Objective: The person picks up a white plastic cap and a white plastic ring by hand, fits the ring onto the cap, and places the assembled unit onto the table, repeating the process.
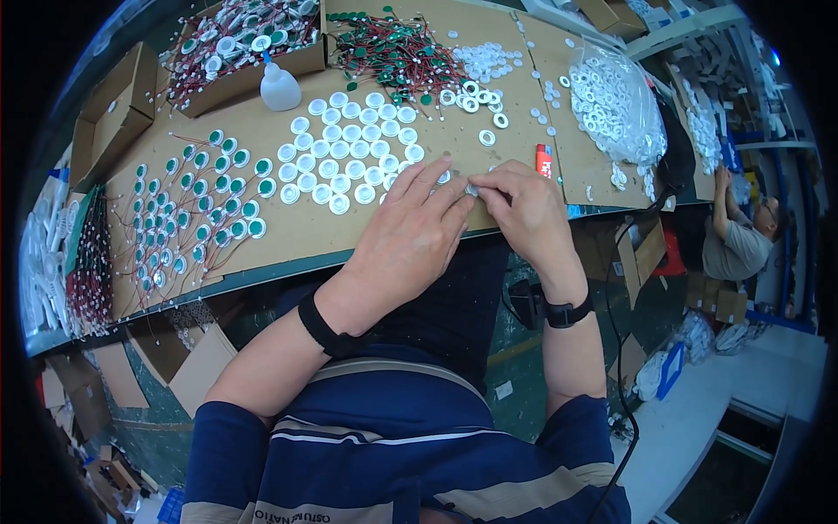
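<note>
My left hand [408, 223] reaches over the right edge of a group of white round discs [351, 133] with raised rims. Its fingers are stretched out and slightly apart, with the tips close to the cardboard surface; the thumb is hidden. Beside it, the thumb and forefinger of my right hand [528, 205] pinch a small whitish disc [471, 189], partly covered by the fingers. Just beyond both hands lie loose white rings [487, 137]. To the left, several white discs with green centres and thin red wires [223, 163] are spread in rows.
A white squeeze bottle [280, 89] stands beside a cardboard box [307, 61] heaped with wired parts. Green wired discs [384, 54] lie in a tangle behind. A red lighter-shaped object [544, 161] and a clear bag of rings [615, 109] are at right. Another person [742, 236] sits far right.
</note>
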`<action>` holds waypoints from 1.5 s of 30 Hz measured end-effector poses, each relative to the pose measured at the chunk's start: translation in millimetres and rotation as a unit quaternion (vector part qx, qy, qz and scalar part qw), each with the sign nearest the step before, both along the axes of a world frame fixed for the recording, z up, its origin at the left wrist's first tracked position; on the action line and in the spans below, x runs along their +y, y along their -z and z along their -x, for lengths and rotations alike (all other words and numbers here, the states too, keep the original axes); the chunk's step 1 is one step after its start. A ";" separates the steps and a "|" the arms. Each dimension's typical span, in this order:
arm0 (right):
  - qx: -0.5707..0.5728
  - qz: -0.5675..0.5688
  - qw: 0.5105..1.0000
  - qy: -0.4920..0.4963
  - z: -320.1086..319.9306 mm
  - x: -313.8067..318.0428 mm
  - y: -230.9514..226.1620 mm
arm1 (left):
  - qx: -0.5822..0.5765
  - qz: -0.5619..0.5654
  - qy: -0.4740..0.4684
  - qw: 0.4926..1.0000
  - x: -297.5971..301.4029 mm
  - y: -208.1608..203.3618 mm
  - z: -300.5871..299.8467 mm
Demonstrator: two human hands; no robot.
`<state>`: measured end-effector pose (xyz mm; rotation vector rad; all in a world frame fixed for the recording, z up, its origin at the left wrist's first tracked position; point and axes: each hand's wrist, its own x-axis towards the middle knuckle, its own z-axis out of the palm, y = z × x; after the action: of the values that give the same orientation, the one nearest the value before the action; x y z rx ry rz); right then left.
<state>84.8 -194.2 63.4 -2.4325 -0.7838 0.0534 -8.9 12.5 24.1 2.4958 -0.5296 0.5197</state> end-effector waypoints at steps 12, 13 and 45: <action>-0.077 -0.043 0.995 0.052 -18.6 10.9 10.7 | 0.007 -0.021 -0.024 0.999 -2.6 -0.3 0.4; -0.115 -0.042 0.989 0.081 -22.9 9.9 11.2 | 0.007 -0.028 -0.016 0.999 -2.8 -0.6 0.3; -0.098 0.026 0.992 0.073 -6.3 -7.6 8.0 | 0.021 -0.054 -0.041 0.997 -2.6 0.3 -0.1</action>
<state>91.0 -201.8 55.4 -2.5652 -0.6920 -0.2276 -8.8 9.9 23.7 2.6349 -0.4518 0.4807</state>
